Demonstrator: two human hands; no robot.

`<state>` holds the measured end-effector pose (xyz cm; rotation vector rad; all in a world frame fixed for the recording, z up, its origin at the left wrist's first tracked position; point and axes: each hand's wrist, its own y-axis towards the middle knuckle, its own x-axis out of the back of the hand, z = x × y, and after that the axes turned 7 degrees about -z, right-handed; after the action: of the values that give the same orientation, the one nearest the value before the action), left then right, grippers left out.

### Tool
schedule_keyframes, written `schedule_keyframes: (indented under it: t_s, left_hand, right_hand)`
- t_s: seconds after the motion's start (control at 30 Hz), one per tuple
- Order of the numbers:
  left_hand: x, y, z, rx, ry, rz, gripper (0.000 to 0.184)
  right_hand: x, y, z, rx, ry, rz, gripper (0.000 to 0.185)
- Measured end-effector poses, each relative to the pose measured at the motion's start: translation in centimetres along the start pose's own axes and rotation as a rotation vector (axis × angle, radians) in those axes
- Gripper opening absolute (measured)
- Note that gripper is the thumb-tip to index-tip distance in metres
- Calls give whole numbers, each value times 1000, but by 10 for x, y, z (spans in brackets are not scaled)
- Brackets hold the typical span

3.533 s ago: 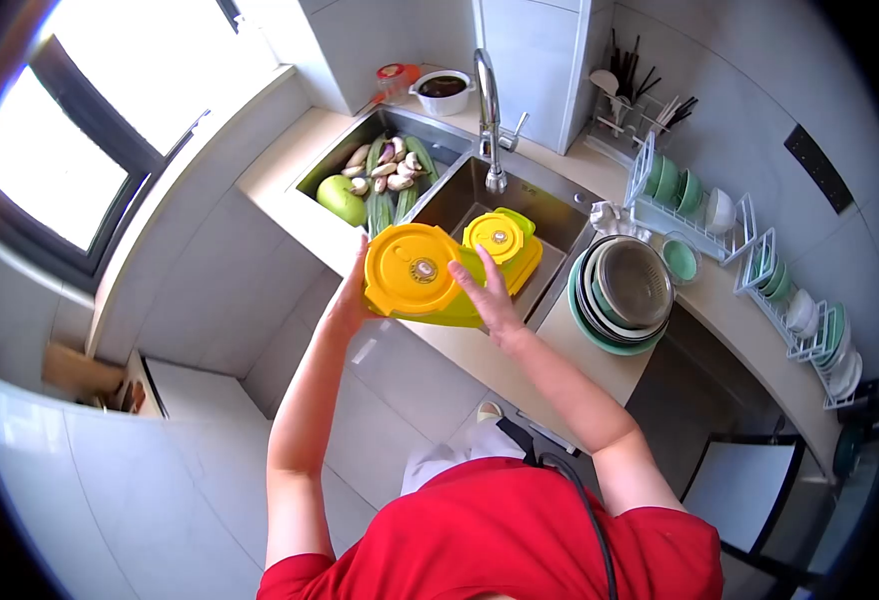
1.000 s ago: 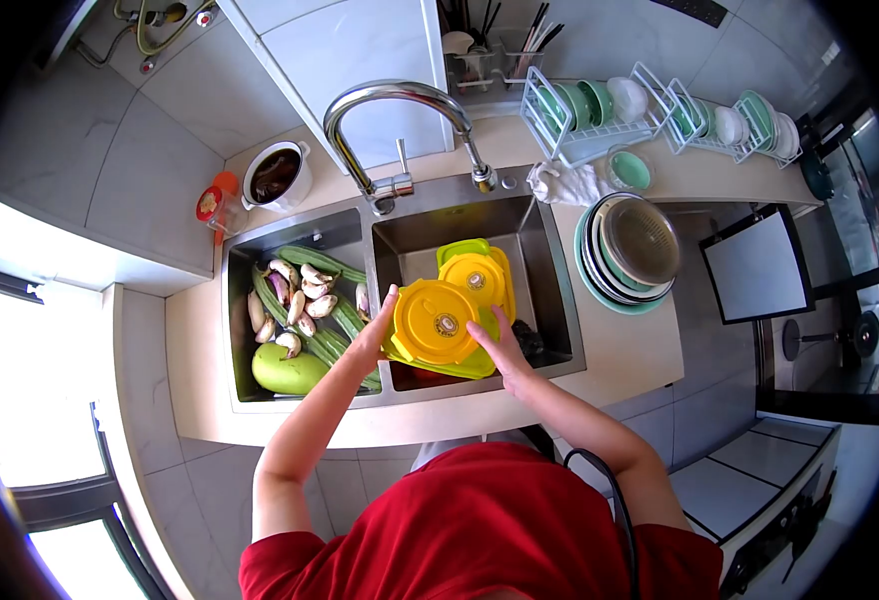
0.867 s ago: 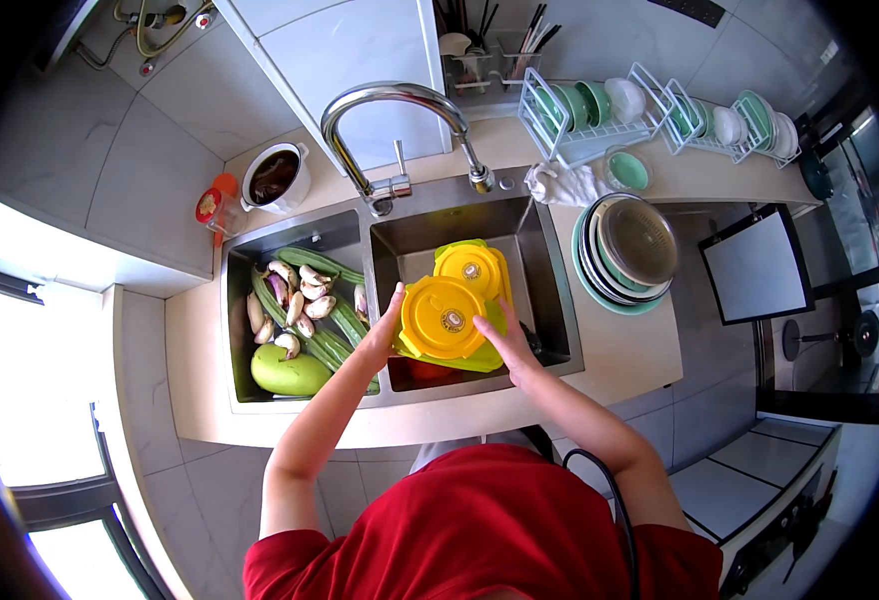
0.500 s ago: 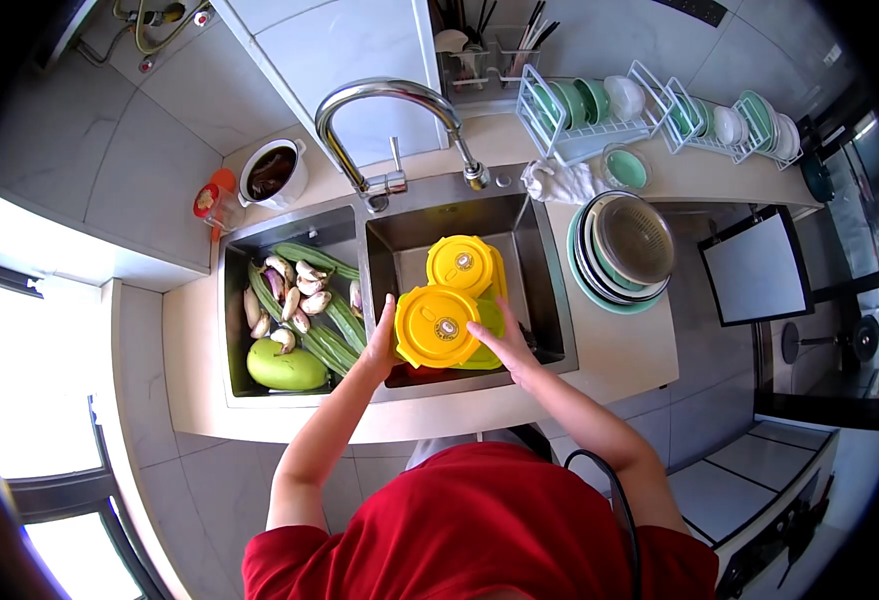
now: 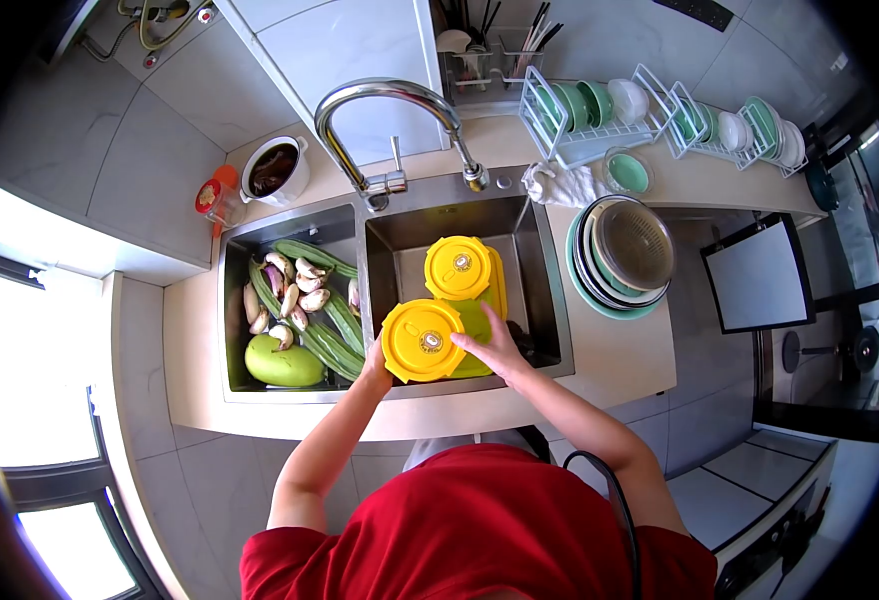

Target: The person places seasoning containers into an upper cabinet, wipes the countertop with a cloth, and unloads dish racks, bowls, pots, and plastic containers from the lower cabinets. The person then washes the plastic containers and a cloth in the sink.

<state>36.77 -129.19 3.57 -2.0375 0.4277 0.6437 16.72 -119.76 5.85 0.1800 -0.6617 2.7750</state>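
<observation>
A round yellow lid (image 5: 423, 341) is held between my left hand (image 5: 377, 366) and my right hand (image 5: 497, 350), over the front edge of the right basin. My left fingers are mostly hidden behind its left side. My right thumb lies on its right edge, with the other fingers spread against a green item (image 5: 474, 328) beside it. Another round yellow lid (image 5: 458, 267) lies behind, in the basin, over a larger yellow piece (image 5: 497, 284). What is beneath the held lid is hidden.
The left basin holds green gourds (image 5: 331, 345), garlic bulbs (image 5: 314, 300) and a round green vegetable (image 5: 285, 362). A faucet (image 5: 391, 92) arches over the sink. Stacked bowls and a strainer (image 5: 635, 240) stand right, near a white cloth (image 5: 561, 184) and dish racks (image 5: 592, 137).
The held lid has moved from above the floor to the sink, then slightly left and toward me. The view has turned to show the sink from above.
</observation>
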Motion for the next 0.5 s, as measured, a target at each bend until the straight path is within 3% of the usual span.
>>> schedule_keyframes:
  t_s: [0.17,0.5]
  left_hand:
    - [-29,-20,-4,-113,119,65,47]
    - [-18,16,14,-17,-179,45,40]
  right_hand:
    - [-3,10,-8,1,-15,53,108]
    - [1,27,-34,-9,-24,17,106]
